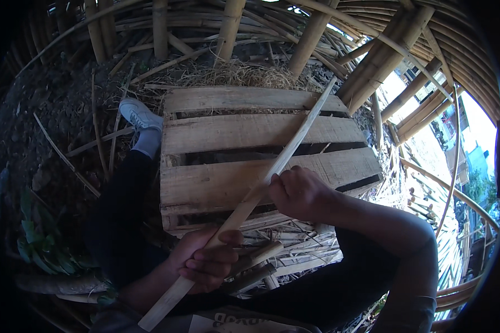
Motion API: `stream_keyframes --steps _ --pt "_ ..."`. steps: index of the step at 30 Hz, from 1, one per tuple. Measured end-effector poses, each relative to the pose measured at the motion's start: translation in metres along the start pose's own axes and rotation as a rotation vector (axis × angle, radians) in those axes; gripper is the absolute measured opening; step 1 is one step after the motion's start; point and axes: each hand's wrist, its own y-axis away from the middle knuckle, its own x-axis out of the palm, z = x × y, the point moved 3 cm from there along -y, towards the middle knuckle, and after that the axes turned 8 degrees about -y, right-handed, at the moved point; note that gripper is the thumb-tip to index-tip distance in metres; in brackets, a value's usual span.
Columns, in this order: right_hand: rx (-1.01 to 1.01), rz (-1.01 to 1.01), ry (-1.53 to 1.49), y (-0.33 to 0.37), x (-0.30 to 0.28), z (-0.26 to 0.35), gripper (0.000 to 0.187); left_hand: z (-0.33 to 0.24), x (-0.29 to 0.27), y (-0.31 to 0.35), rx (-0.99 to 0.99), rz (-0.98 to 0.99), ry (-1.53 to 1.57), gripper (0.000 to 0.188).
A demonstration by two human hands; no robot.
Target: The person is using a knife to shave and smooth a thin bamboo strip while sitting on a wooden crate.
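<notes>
Left hand (205,261): fingers clamped round the near part of a long bamboo strip (250,202), thumb on top. The strip runs diagonally from lower left, up over the pallet (222,139), tip reaching past its far right corner. Right hand (297,191): fingers closed in a fist at the strip's midsection (can't tell what's inside the fist beyond the strip; blocked by the knuckles). Just right of the left hand, short cut bamboo pieces (255,261) lie on a pile of shavings (300,250) at the pallet's near edge. Left leg stretches along the pallet's left side, white shoe (140,115) on dirt. Green leaves (41,244) at far left. Beyond the pallet: straw (233,72), then upright bamboo poles (230,28).
</notes>
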Motion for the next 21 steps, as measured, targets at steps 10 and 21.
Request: stream_keyframes --steps 10,21 --pt "0.823 0.391 -0.075 0.006 -0.001 -0.057 0.019 0.018 0.004 0.001 -0.018 0.04 -0.094 0.034" --pt "0.524 0.269 -0.045 0.013 0.007 -0.042 0.038 0.008 0.009 0.001 0.0 -0.044 -0.122 0.03"
